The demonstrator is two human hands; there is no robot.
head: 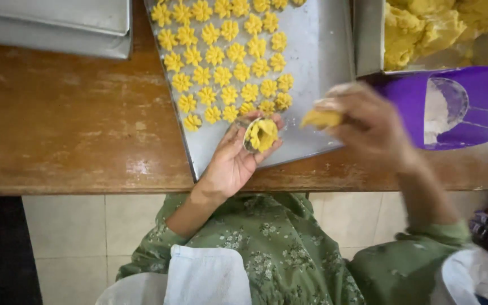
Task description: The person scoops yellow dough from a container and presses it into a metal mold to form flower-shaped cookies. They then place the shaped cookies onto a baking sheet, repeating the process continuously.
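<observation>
A home-style baking kitchen — a worn brown wooden table (57, 124) above pale floor tiles (69, 237) carries a flat grey metal baking tray (323, 62) of yellow flower-shaped cookies (221, 56), with a metal tub of yellow dough (425, 28) at its far right corner.

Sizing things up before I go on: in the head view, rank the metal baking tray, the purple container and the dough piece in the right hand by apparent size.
1. Metal baking tray
2. Purple container, partly hidden behind the right hand
3. Dough piece, blurred but clearly smallest
</observation>
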